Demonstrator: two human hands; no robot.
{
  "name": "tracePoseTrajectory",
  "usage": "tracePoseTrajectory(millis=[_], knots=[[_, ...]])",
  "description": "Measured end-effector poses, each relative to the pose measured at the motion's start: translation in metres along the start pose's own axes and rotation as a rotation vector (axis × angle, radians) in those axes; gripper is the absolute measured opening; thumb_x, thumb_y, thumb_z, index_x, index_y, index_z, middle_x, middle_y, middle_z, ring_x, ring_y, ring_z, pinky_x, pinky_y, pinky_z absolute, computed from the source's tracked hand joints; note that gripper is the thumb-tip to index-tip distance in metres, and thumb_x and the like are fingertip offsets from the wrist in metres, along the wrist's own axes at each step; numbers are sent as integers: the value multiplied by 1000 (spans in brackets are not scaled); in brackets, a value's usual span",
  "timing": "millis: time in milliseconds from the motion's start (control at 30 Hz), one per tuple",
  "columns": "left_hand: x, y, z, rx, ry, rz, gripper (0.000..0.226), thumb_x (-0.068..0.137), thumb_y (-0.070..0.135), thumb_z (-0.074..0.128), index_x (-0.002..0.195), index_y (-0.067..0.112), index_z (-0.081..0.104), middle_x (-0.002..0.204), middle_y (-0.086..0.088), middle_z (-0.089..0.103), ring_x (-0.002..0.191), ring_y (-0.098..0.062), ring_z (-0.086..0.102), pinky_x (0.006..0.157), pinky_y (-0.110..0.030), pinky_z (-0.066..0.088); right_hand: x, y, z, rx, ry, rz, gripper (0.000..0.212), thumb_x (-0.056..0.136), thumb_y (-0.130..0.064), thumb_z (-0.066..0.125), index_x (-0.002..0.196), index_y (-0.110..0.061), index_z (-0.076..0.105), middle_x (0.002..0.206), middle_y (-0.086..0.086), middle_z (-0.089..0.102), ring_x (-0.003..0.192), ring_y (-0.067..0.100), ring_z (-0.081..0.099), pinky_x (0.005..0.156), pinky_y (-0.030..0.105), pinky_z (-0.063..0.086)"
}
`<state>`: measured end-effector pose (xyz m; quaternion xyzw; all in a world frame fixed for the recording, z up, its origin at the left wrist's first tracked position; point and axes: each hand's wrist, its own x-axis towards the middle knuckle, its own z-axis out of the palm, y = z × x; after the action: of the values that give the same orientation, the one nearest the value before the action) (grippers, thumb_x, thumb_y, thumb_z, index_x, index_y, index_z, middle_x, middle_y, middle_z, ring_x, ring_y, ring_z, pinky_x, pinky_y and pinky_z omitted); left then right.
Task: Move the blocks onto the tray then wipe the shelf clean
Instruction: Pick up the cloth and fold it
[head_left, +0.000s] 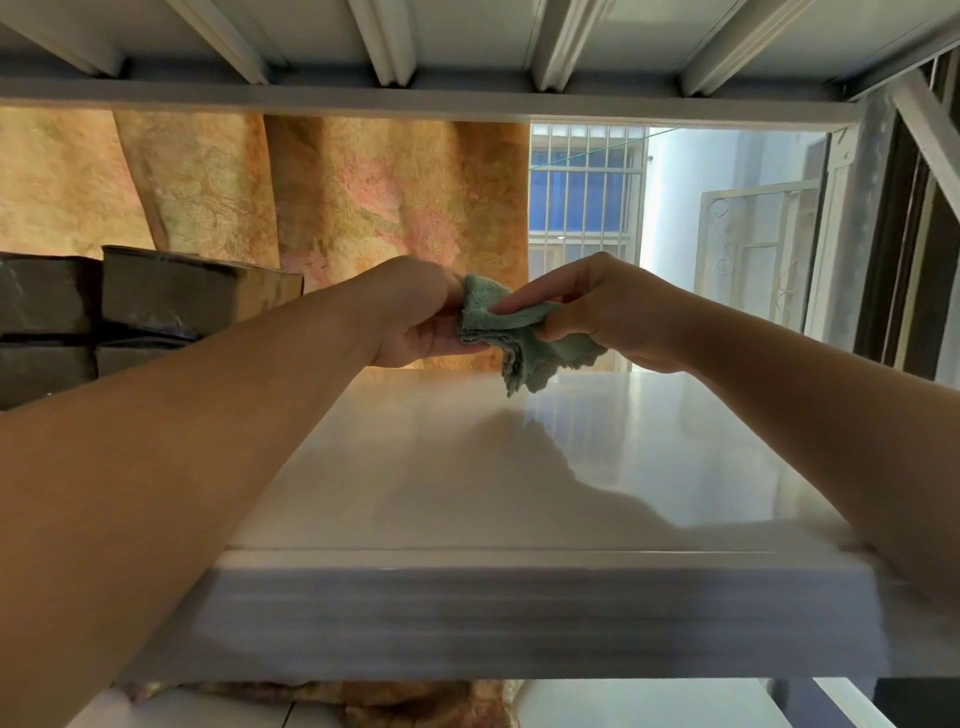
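A green cloth (524, 338) hangs bunched between both hands, above the far part of the white shelf (493, 478). My left hand (415, 312) grips its left end with curled fingers. My right hand (597, 306) pinches the cloth's right side, and a folded flap droops below it toward the shelf surface without clearly touching it. Both forearms reach in over the shelf's front edge. No blocks or tray are in view.
Dark boxes (104, 312) are stacked at the far left of the shelf. The upper shelf's ribbed underside (467, 47) sits close overhead. A patterned curtain (311, 197) hangs behind, with a barred window (587, 192) to its right. A metal upright (930, 135) stands at the right.
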<state>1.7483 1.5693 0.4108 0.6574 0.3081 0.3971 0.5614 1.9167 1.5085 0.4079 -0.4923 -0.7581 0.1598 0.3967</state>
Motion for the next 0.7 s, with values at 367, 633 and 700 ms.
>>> tracePoseTrajectory(millis=[367,633,700], knots=[[0,-2,2,41,9,80,18,95,20,48,91,7,60,88,-11,67,74,-23,69,69,-34,60,-2,0,2,-177,-48,19,47,87,5,57,108,-35,67,107,8,69,102,33,63,92,47,53],[1,-2,1,195,-19,141,9,92,10,54,94,14,63,89,-5,66,78,-16,67,63,-25,60,2,1,-3,70,64,85,12,87,-13,62,83,-20,53,102,5,57,100,22,51,91,36,40],[1,0,1,210,-25,203,10,94,15,53,94,20,62,91,-3,66,81,-14,67,66,-25,60,3,5,-7,97,14,106,29,79,-22,69,101,-24,51,108,4,60,101,20,55,88,32,42]])
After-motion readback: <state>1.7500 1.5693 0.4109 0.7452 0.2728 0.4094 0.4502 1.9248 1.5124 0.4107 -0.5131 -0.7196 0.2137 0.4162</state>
